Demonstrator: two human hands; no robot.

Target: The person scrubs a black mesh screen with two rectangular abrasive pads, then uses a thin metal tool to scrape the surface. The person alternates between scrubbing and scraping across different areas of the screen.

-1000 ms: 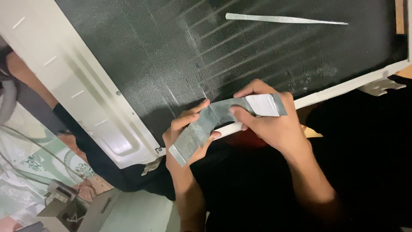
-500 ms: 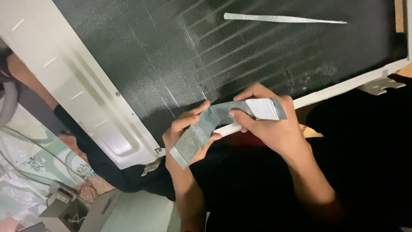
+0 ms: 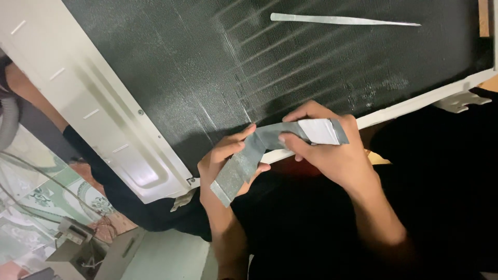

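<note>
Both hands work one strip of silver-grey tape (image 3: 270, 150). The left hand (image 3: 225, 161) is closed loosely around the strip's lower end, thumb on top and fingers curled beneath, so the free grey tail sticks out below the palm. The right hand (image 3: 327, 150) pinches the upper end between thumb and fingers, where a white backing paper (image 3: 317, 131) shows, peeled away from the grey layer. Compared with a second ago the strip lies a little straighter between the hands and the white patch looks slightly broader, so the backing seems to be coming off bit by bit; the hands themselves have hardly shifted. The strip hangs in the air just in front of the near edge of a large dark finned panel (image 3: 249, 67), touching nothing but the hands. On that panel, well apart from the hands near the top, lies a long thin silver sliver (image 3: 342, 21). A white metal frame (image 3: 98, 114) borders the panel on the left, with patterned floor tiles (image 3: 31, 202) beyond it.
</note>
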